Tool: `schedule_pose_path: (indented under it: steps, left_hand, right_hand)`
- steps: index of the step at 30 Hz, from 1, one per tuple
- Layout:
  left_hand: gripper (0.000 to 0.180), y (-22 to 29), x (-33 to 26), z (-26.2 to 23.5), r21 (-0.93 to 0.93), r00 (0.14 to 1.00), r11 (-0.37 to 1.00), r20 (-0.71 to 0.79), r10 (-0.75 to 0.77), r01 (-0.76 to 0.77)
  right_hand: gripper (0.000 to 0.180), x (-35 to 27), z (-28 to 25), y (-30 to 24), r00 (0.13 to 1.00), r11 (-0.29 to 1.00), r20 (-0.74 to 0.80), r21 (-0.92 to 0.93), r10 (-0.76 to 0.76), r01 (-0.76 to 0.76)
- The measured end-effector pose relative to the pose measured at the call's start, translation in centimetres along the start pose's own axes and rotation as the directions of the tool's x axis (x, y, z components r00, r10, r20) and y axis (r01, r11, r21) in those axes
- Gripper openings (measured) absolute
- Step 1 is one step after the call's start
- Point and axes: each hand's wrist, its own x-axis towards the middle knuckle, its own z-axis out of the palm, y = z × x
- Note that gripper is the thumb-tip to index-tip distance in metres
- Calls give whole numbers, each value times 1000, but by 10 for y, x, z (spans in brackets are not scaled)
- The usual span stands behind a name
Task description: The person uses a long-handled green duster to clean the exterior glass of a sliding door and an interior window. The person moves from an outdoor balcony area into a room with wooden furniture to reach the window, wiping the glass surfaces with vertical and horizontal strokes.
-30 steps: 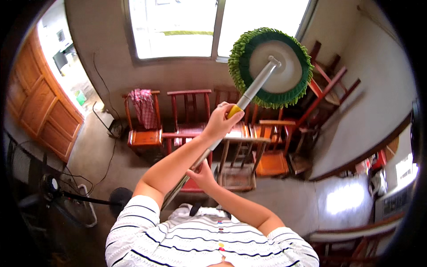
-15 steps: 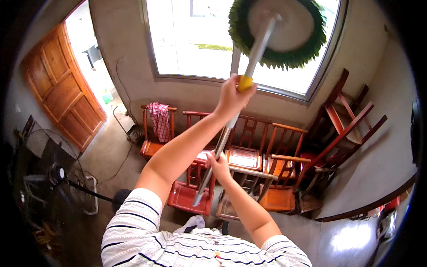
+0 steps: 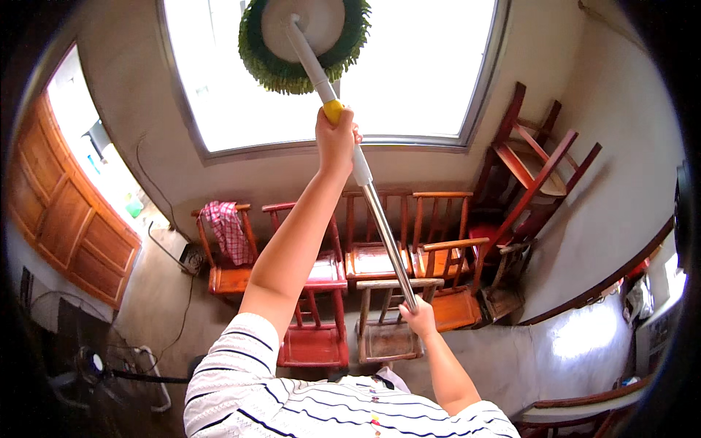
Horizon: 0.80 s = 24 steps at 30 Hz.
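Through the head camera I have my left hand (image 3: pixel 336 140) wrapped right around the upper shaft of a mop (image 3: pixel 386 233), up against a yellow collar (image 3: pixel 333 109), while my right hand (image 3: pixel 420 319) is closed on the lower stretch of its metal pole (image 3: pixel 395 257); how much pole runs past that fist I cannot tell. The mop is raised in front of the window (image 3: pixel 423 73), slanting from lower right to upper left, and whether its head touches the pane I can't make out. I'd judge the pole stiff and fairly light, though with the head so far out it should feel top-heavy, so a high hold for support and a low one for steering suits it. The bare metal looks smooth and shiny and could slip or twist in a loose palm; the pale sleeve (image 3: pixel 362 168) above it has a duller finish. At the far end a pale disc (image 3: pixel 321 22) looks like firm plastic, ringed by a soft, shaggy green fringe (image 3: pixel 292 82) that should give under pressure. Below the pole stand a glossy red chair (image 3: pixel 314 344) and a worn, greyish-brown chair (image 3: pixel 391 342), both hard, square-seated wood; farther left, a limp checked cloth (image 3: pixel 228 232) drapes over an orange-brown chair (image 3: pixel 230 280).
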Motion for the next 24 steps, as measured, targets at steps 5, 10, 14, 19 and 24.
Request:
schedule_pose_path:
  steps: [5,10,14,19,24]
  left_hand:
    - [19,-30,15,33,2,999,999,-3,-32,32]
    - [30,-58,39,108,201,986,980,166,-21,-12]
    - [84,-52,60,169,454,913,884,398,-90,-111]
    - [85,-119,-1,157,760,874,578,460,-155,-298]
    - [82,-207,-87,71,701,849,711,342,-402,54]
  right_hand:
    - [23,-64,-28,67,968,962,-34,124,250,-244]
    - [23,-48,-36,94,965,976,-160,98,208,-194]
    - [26,32,-58,52,965,951,-250,311,79,2]
    - [29,172,-109,-11,966,930,-253,342,-50,138]
    - [34,267,-130,-42,988,803,-153,590,13,81]
